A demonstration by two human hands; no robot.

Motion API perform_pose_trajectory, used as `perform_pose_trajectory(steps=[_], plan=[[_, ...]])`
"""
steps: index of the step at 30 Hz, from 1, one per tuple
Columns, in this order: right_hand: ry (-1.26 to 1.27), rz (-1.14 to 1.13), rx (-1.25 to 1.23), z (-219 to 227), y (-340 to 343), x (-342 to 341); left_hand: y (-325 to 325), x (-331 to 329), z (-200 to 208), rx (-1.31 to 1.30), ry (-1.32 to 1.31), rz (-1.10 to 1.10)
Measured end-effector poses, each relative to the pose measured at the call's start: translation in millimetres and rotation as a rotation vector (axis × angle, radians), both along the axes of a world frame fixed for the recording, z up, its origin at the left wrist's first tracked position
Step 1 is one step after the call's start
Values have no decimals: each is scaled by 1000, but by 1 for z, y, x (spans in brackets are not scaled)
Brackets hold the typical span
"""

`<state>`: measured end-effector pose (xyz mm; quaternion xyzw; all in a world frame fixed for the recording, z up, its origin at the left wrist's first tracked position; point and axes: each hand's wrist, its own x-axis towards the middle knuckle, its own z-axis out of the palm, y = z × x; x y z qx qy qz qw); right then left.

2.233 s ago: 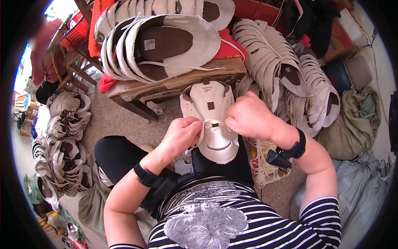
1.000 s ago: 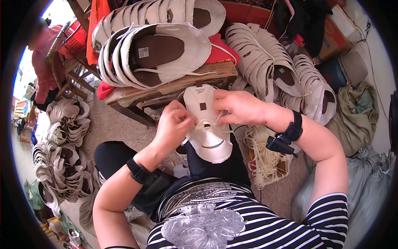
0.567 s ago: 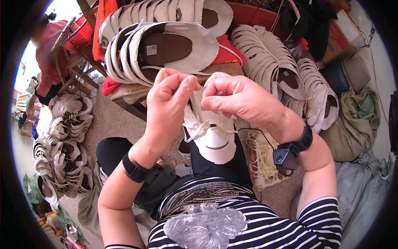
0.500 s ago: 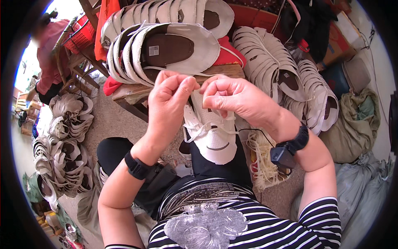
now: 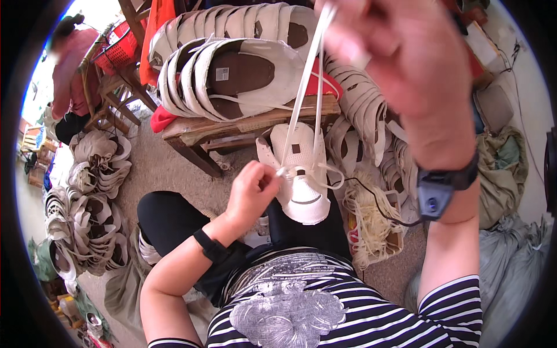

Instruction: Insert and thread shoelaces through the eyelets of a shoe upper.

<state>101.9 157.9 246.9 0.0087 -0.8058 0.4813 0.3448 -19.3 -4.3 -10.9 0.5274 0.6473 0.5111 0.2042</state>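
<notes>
"News first: what has just changed, left to right?"

"Left hand (image 5: 252, 194), lowered from above the work, sits curled, fingertips at the knot on the near-white shoe upper (image 5: 304, 206); whether it pinches anything cannot be told. The upper lies over the black-trousered lap, toe toward the wearer. From it, two strands of white lace (image 5: 301, 95) run taut to the right hand (image 5: 406, 58), swung high and blurred, fingers apparently closed on the ends. A half-second ago both hands met close together; the parting suggests slack leaving the lacing."

"And the surface, the room?"

"At far left, a co-worker in pink (image 5: 72, 87) sits near a red basket (image 5: 119, 49), above heaped uppers (image 5: 96, 226) on the floor. At centre, a wooden bench (image 5: 243, 124) bears nested uppers (image 5: 287, 66). Rightward, loose cream laces (image 5: 374, 223) fill a bin, and grey sacks (image 5: 499, 252) slump."
</notes>
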Motion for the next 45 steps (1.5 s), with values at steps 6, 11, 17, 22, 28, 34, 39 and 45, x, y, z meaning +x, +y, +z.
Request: perform_pose_trajectory(steps=[6, 11, 17, 22, 28, 34, 39, 45], plan=[[66, -100, 105, 24, 20, 7, 24, -10, -11, 163, -202, 251], [151, -172, 196, 38, 30, 9, 16, 12, -30, 149, -287, 169], [233, -309, 275, 42, 43, 25, 47, 5, 67, 101, -294, -305], [307, -373, 312, 45, 43, 21, 62, -3, 105, -237, -498, -695], [-371, -306, 775, -90, 44, 46, 71, -11, 79, -42, -824, -301], [-344, -178, 708, -202, 3, 59, 65, 0, 87, -31, -784, -249], [-217, -347, 706, -233, -6, 63, 40, -11, 86, -23, -678, -102], [-171, -282, 607, -238, -12, 69, 25, -24, 115, 101, -790, 14]])
